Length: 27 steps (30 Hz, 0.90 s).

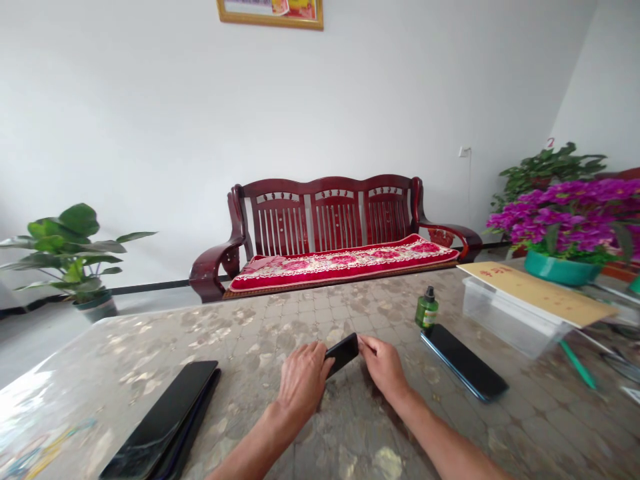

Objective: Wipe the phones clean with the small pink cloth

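Head view, left hand [303, 375]: gripped a black phone [343, 355], fingers curled round it.
Right hand [384, 363]: pinched at its end.

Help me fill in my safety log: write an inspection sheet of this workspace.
Surface: patterned tabletop, glossy, glare at the left edge.
Job's things: black phone, raised and tilted between the hands.
Clutter: two dark flat devices, stacked askew; green bottle beside a larger phone; clear box under a tan envelope; green stick; blurred coloured strands.
Hands: left hand grips the phone; right hand has fingertips at its end, hold unclear.
Cables: thin cord at the wall socket; dark cable-like loops far right.
Surroundings: wooden settee, potted plants, purple flowers.
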Motion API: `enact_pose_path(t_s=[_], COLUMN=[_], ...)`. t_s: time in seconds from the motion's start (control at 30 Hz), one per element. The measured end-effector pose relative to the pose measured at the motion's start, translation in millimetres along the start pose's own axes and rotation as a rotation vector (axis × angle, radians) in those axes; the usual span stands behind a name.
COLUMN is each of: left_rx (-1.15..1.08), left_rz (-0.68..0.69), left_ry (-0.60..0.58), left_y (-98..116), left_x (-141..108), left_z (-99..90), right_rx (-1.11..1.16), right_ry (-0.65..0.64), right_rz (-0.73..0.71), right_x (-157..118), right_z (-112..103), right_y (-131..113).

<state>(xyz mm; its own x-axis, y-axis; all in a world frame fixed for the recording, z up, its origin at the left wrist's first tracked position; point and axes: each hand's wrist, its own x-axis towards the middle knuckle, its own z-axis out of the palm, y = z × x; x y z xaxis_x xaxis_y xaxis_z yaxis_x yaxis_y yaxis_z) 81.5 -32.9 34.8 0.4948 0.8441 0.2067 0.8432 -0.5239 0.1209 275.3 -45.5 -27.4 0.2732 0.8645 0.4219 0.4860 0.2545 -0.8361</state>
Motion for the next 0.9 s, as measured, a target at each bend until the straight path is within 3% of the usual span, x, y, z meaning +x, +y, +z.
enact_pose_path(t_s=[0.17,0.37,0.63,0.9], left_rx=[-0.073,-0.306,-0.382,-0.370], left_rz=[-0.012,-0.024,0.024,0.056], left_ry=[0.168,0.340,0.320,0.298], left_y=[-9,-18,-12,1], left_x=[-8,-10,-12,-12], left_z=[11.1,27.1,24.4,10.6], right_rx=[0.185,0.352,0.381,0.159], right_ry=[0.012,0.109,0.171,0.167], right_rz=[0.057,0.137,-0.062,-0.295], right_x=[2,4,-4,-6], right_z=[3,-2,-6,-11], right_y=[-7,-38,-61,-64])
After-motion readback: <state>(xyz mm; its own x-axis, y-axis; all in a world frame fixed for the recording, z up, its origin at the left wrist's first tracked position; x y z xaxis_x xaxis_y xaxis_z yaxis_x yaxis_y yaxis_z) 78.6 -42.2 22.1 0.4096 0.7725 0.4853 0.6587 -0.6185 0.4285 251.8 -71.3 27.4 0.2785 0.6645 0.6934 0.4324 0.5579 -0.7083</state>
